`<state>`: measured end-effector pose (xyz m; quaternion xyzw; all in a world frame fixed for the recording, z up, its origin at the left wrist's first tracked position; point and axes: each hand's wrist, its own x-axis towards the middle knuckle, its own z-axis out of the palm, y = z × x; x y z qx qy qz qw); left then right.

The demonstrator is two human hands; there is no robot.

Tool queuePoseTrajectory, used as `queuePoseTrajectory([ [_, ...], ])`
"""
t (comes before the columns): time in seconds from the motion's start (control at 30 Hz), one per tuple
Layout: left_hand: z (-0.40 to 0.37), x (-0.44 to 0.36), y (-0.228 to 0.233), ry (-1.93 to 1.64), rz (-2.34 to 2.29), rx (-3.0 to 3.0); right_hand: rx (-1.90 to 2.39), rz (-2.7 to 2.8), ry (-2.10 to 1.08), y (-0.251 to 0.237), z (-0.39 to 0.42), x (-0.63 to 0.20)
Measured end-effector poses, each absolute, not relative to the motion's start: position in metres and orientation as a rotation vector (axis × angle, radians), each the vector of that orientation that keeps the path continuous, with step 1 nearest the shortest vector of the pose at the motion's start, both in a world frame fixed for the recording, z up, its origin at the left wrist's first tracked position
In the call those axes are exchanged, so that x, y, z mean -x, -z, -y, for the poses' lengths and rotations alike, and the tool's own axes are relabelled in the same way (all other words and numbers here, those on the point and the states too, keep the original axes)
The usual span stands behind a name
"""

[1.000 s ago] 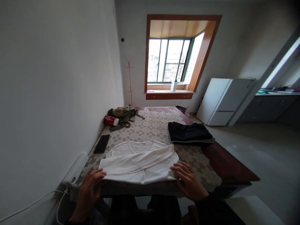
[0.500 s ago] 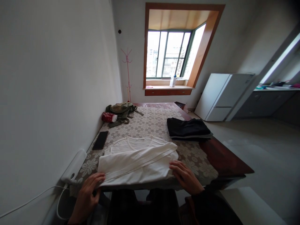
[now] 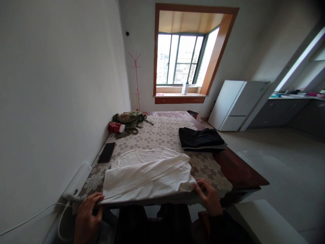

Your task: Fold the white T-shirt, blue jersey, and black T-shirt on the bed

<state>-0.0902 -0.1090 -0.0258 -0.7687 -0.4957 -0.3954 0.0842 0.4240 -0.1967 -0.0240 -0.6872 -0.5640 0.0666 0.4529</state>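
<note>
A white long-sleeved shirt (image 3: pixel 149 176) lies on the patterned tablecloth (image 3: pixel 162 127), its neckline facing away from me and a sleeve folded across its front. My left hand (image 3: pixel 88 211) pinches the shirt's near left corner at the table edge. At the near right corner, my right hand (image 3: pixel 208 196) grips the fabric between thumb and fingers, drawing it slightly outward. A stack of folded dark clothes (image 3: pixel 200 138) rests beyond the shirt on the right.
A phone (image 3: pixel 107 152), a red-and-white packet (image 3: pixel 116 127) and a camouflage backpack (image 3: pixel 130 120) lie along the wall side. A white power strip (image 3: pixel 77 182) with a cable sits at the near left edge. Dark red wood (image 3: pixel 241 169) shows at the table's right.
My right hand has closed on the shirt's near right corner and pulled it outward to the right. My left hand has shifted slightly left and down, now pinching its corner.
</note>
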Motion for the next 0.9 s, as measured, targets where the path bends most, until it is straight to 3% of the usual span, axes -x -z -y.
queuePoseTrajectory([
  [0.2,0.112,0.091,0.025,1.157,1.496,2.26,1.661,1.085,-0.447,0.018,0.217,-0.438],
  [0.67,0.119,0.088,0.024,1.087,1.38,2.433,1.801,1.155,-0.439,0.03,0.218,-0.425],
  [0.9,0.111,0.088,0.019,1.179,1.467,2.468,1.91,1.306,-0.238,0.018,0.203,-0.444],
])
